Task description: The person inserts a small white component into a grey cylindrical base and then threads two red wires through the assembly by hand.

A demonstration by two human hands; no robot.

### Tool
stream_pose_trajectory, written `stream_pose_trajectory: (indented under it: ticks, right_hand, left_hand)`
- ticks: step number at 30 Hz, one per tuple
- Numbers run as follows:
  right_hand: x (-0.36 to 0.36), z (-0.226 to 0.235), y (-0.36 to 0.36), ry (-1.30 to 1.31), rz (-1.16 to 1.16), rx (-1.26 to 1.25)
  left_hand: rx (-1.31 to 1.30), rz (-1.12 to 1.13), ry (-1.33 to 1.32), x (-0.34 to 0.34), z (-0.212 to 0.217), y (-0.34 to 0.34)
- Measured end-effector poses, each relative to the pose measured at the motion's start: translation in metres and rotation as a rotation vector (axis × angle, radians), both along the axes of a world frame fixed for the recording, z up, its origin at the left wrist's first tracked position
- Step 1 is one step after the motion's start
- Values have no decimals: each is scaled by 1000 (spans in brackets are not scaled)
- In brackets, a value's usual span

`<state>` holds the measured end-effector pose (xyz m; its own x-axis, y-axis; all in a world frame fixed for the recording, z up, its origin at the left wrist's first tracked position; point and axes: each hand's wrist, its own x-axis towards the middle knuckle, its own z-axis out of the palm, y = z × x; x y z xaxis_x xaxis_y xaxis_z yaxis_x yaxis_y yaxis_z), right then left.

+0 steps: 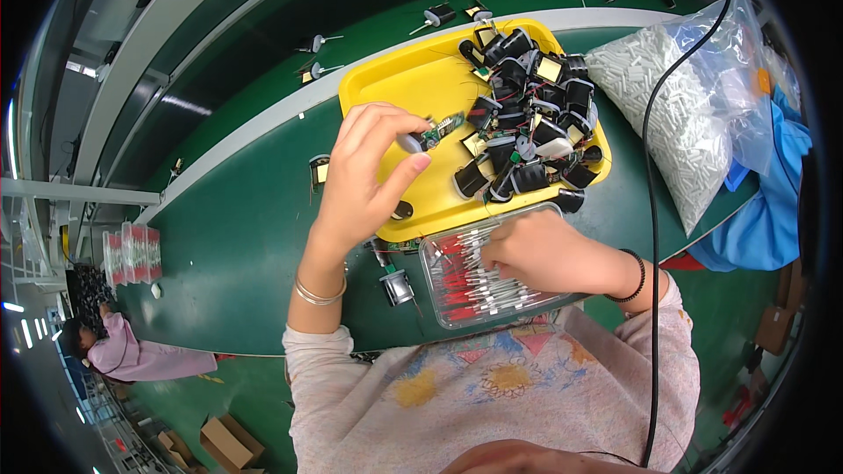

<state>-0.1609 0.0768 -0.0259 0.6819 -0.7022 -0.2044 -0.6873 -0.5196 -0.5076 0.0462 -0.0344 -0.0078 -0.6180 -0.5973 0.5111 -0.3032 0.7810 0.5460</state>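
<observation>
The left hand (364, 167) pinches a green circuit board (446, 128) above the yellow tray (378, 79). The right hand (546, 253) dips into the clear box (427, 274) on the tray's near side; its fingertips are hidden, so I cannot tell its grip. Probably it's picking a slim white piece (492, 293); next likely calls for pairing that with the board.

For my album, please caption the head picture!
Left hand holds a green circuit board over a yellow tray; right hand reaches into a clear box.
</observation>
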Motion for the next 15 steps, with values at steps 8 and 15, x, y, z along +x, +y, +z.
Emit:
stream_pose_trajectory:
  ticks: [8,15]
  right_hand:
    - [-8,44,-33,-1184,-291,467]
    - [-6,31,-61,-1588,-465,451]
  left_hand:
    - [266,145,431,-15,3,20]
    - [421,17,331,-7,11,19]
